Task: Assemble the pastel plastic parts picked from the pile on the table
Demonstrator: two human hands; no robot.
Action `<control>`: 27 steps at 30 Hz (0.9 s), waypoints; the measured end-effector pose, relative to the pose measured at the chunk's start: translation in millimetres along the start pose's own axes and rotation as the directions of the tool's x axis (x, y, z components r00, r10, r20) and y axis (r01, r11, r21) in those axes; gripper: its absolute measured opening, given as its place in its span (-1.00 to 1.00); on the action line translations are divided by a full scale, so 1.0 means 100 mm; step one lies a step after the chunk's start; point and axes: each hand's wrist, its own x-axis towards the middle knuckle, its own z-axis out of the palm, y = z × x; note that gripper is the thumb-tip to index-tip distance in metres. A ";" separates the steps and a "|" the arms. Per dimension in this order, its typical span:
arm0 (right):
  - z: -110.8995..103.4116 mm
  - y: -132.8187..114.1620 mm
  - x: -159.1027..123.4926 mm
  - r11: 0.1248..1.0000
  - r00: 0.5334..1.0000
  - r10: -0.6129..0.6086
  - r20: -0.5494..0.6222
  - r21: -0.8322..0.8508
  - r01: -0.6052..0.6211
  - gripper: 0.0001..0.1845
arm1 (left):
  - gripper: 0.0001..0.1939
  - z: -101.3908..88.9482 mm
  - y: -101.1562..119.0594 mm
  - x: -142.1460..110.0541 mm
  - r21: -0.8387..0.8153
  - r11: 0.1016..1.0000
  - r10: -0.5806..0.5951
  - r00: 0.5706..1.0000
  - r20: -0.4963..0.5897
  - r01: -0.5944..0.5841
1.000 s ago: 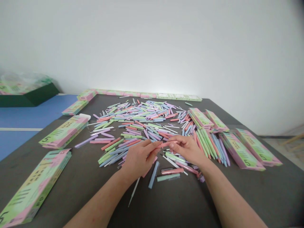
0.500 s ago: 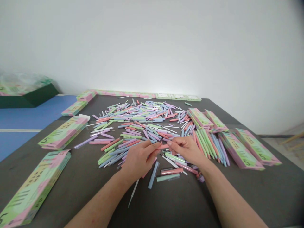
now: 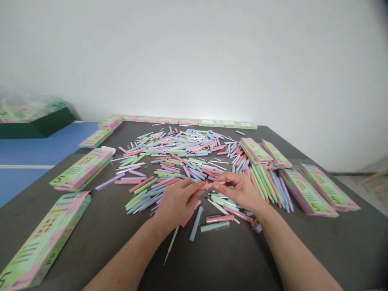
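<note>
Left hand: the left hand (image 3: 177,206) is at the lower middle of the frame, and its fingers (image 3: 194,189) are pressed together and pinch one end of a coral pen (image 3: 209,185).

Right hand: the right hand (image 3: 239,192) is just right of it. Its thumb and fingertips (image 3: 217,186) pinch the other end of the same pen, and the other fingers are curled a little.

Coral pen: it lies level in the air between both hands, above the desk (its two ends are partly hidden by the fingers, so I cannot tell the exact joint).

Near the hands: below them lie a pale blue pen (image 3: 196,223), a thin white stick (image 3: 171,245), a pink pen in a transparent sleeve (image 3: 220,218) and a green one (image 3: 214,226).

Pile: loose pastel pens and parts (image 3: 169,155) lie scattered over the middle of the dark grey desk (image 3: 91,250). A fan of long pens (image 3: 266,188) is at the right of the hands.

Boxes: pink and green boxes stand in a row at the far edge (image 3: 188,121), and others lie at the left (image 3: 45,238) and right (image 3: 309,193).

Upper left: a dark green box (image 3: 39,125) stands on a blue floor (image 3: 45,141).
</note>
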 end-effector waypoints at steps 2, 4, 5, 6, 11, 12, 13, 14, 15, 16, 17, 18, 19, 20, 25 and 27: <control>0.01 0.01 0.00 1.000 0.999 0.017 0.029 -0.024 -0.016 -0.65 | -0.73 0.01 0.00 0.00 0.016 1.000 0.012 1.000 -0.004 -0.012; 0.01 0.03 0.00 0.999 0.997 0.025 0.072 -0.050 -0.021 -0.57 | -0.73 0.01 0.00 0.00 0.023 1.000 0.012 1.000 -0.006 -0.012; 0.01 0.03 0.00 0.998 0.996 0.026 0.089 -0.055 -0.021 -0.54 | -0.73 0.02 0.00 0.00 0.022 1.000 0.009 1.000 -0.003 -0.009; 0.01 0.03 0.01 0.999 0.995 0.025 0.101 -0.050 -0.020 -0.54 | -0.73 0.01 0.00 0.00 0.017 1.000 0.004 1.000 0.002 -0.004; 0.01 0.01 0.00 0.998 1.000 0.005 0.026 0.058 -0.007 -0.72 | -0.74 0.00 -0.01 0.00 -0.028 0.999 -0.034 0.999 0.013 0.035; 0.01 0.01 0.00 0.998 1.000 -0.004 0.001 0.069 0.004 -0.72 | -0.74 0.00 -0.01 0.00 -0.032 0.999 -0.036 0.999 0.014 0.037; 0.01 0.01 0.00 0.997 1.000 -0.012 -0.017 0.071 0.013 -0.74 | -0.73 0.00 -0.01 0.00 -0.034 0.999 -0.035 0.999 0.013 0.036; 0.01 0.00 0.00 0.998 0.999 -0.017 -0.027 0.065 0.019 -0.79 | -0.73 0.00 -0.01 0.00 -0.033 0.999 -0.032 0.999 0.013 0.032; 0.02 0.00 0.00 0.998 0.999 -0.017 -0.033 0.057 0.019 -0.82 | -0.73 0.00 -0.01 0.00 -0.030 0.999 -0.027 1.000 0.009 0.028; 0.03 0.00 0.00 0.998 0.999 -0.011 -0.040 0.054 0.013 -0.84 | -0.73 0.00 -0.01 0.00 -0.024 0.999 -0.023 1.000 0.001 0.023; 0.04 0.00 -0.01 0.998 0.999 0.003 -0.046 0.060 0.000 -0.84 | -0.73 0.01 -0.02 0.00 -0.015 1.000 -0.017 1.000 -0.011 0.017; 0.06 0.00 -0.01 0.997 0.999 0.023 -0.049 0.077 -0.019 -0.84 | -0.74 0.02 -0.02 -0.01 -0.002 1.000 -0.010 1.000 -0.028 0.010; 0.07 -0.01 -0.01 0.993 0.998 0.049 -0.048 0.106 -0.043 -0.83 | -0.74 0.02 -0.02 -0.01 0.012 1.000 -0.001 0.999 -0.046 0.002; 0.09 -0.01 -0.01 0.987 0.996 0.079 -0.044 0.143 -0.072 -0.82 | -0.74 0.03 -0.02 -0.01 0.028 1.000 0.010 0.998 -0.065 -0.008; 0.16 -0.07 0.01 0.926 0.977 0.212 -0.019 0.323 -0.195 -0.69 | -0.73 0.06 -0.03 -0.03 0.112 0.993 0.062 0.989 -0.133 -0.047; 0.17 -0.10 0.02 0.912 0.973 0.230 -0.033 0.356 -0.204 -0.67 | -0.72 0.05 -0.02 -0.04 0.100 0.994 0.049 0.990 -0.133 -0.035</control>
